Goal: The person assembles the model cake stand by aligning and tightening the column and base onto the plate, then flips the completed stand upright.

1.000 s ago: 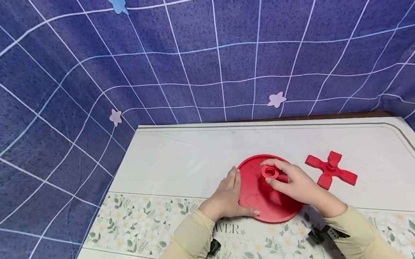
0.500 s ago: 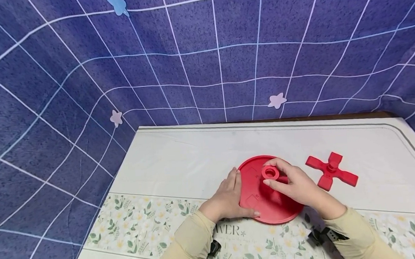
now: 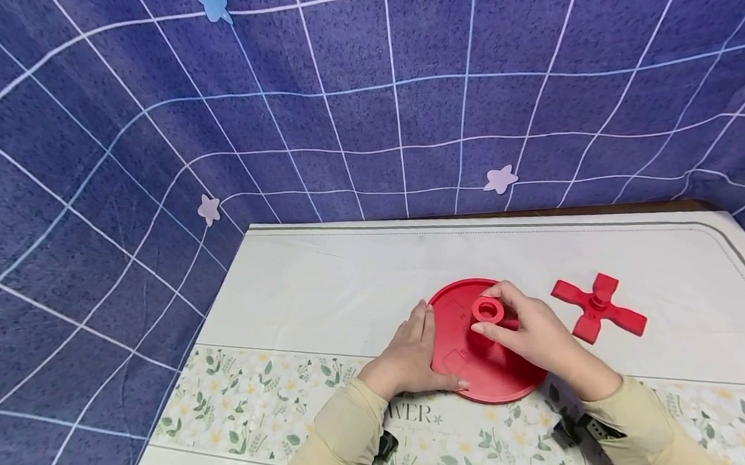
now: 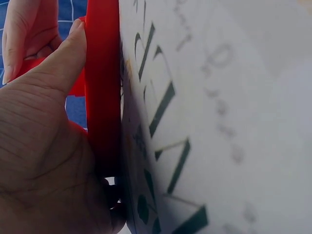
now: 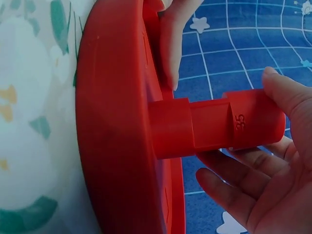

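Note:
A round red base [image 3: 455, 331] with a raised rim lies flat on the table. From its middle stands an upright red cylindrical post [image 3: 487, 310], hollow at the top; the right wrist view shows a narrower flat section and a raised "35" on the post [image 5: 212, 124]. My right hand [image 3: 535, 329] pinches the upper end of this post between thumb and fingers. Along the base's left and front edge rests my left hand [image 3: 407, 356], fingers straight, thumb lying over the rim. In the left wrist view that thumb [image 4: 58, 63] touches the base's rim [image 4: 103, 97].
A red cross-shaped part [image 3: 600, 305] with a central stub lies on the table right of the base. The table [image 3: 350, 284] wears a white cover with a floral band. Behind and to the left hangs a blue curtain [image 3: 364, 118] with a grid and stars.
The right hand has turned slightly clockwise at the post's top, its index finger moving rightward. Whether the post turned with it is unclear. The left hand and base stay in place.

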